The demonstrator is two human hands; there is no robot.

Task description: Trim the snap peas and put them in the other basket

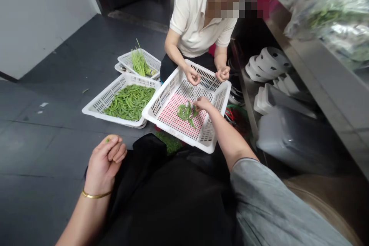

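My left hand (107,155) is closed above the floor at the lower left, a small green bit (107,140) showing between thumb and finger. Inside the white plastic basket (178,135), my right hand (203,104) reaches down with bent fingers at a small pile of green pea pods (186,113). Its fingertips are pinched at the pile's right edge and partly hidden. Opposite me, a seated person in a white shirt (191,15) holds both hands, fingers curled, over the basket's far side.
To the left, another white basket (95,111) holds many pea pods. Behind it, long green stems (139,63) lie in stacked baskets. Grey plastic containers (285,134) and white ones (266,63) stand under the metal counter (314,69) at right, with bagged greens (331,15) on top.
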